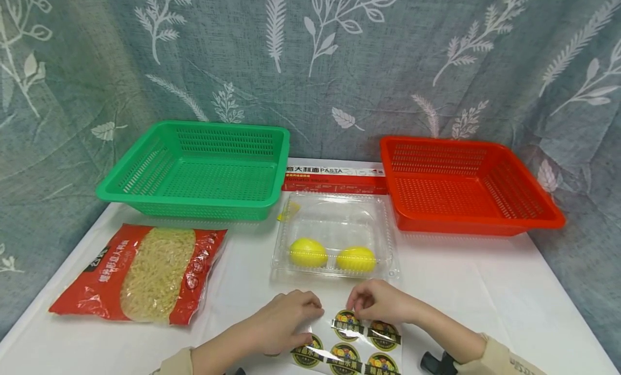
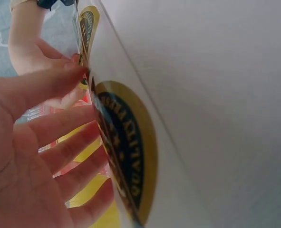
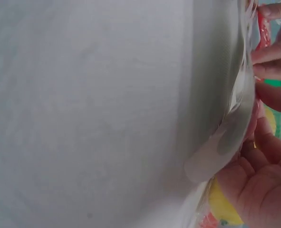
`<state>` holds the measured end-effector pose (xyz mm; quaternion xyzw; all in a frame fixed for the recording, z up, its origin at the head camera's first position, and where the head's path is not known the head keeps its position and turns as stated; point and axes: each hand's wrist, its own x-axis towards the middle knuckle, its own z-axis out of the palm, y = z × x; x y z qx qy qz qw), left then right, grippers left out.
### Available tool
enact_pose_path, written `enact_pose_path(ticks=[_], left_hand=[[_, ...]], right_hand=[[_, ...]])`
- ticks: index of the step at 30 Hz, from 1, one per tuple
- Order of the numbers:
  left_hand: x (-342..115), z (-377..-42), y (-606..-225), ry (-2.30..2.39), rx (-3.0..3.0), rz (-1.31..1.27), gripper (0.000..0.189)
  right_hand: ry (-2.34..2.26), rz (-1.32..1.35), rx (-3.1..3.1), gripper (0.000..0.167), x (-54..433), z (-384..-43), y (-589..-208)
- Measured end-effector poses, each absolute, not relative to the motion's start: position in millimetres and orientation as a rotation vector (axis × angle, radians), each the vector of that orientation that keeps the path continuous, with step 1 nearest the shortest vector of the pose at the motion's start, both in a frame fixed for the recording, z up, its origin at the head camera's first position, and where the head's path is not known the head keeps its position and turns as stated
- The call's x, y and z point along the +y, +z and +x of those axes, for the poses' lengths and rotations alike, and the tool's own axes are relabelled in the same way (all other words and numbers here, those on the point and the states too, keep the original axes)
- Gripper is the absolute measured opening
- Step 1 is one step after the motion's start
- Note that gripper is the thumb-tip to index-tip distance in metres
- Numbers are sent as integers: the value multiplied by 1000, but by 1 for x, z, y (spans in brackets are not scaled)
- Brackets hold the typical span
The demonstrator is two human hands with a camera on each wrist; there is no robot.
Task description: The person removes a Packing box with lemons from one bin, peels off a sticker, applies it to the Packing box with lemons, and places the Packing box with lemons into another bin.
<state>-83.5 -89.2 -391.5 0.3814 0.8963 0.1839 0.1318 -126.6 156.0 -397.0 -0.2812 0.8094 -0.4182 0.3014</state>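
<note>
A clear sheet of round black-and-gold fruit stickers [image 1: 345, 355] lies on the table near the front edge. My left hand [image 1: 283, 322] rests its fairly straight fingers on the left part of this sheet. My right hand [image 1: 383, 302] pinches at the upper edge of one round sticker [image 1: 347, 326], fingers curled and thumb tucked beneath. A pale curled flap [image 3: 221, 149] stands up beside the right fingers in the right wrist view. Just beyond the hands sits a closed clear plastic box [image 1: 335, 216] with two lemons [image 1: 308, 252] inside.
A green basket [image 1: 194, 207] stands at back left, a red basket [image 1: 477, 224] at back right. Between them lies a red pasta box [image 1: 335, 182]. A red bag of dry pasta [image 1: 155, 275] lies at the left on the white table [image 1: 446, 278]. A patterned curtain hangs behind.
</note>
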Motion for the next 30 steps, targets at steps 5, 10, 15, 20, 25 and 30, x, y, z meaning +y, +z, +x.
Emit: enact_pose_path(ticks=[5,10,15,20,25,30], left_hand=[[-90,-83,-390,460,2593,1136,45],[-90,-82,-389,412,2596,1129,46],[-90,-82,-389,390,2592,1112,50],[-88,-81,-391,386,2606,1082,49],[-83,-82,-390,386,2622,1040,46],[-80,-84,-386,373,2636,1031,47]], right_hand=[[-1128,-735,2127,10,157,-127,-396],[-1176,-711,2072,9,157,-126,-395],[-1207,-742,2021,11,158,-126,-393],[-1208,-757,1988,10,163,-127,-391],[-1222,-741,1949,9,165,-127,-387],[-1266,-723,1864,6,166,-127,-383]])
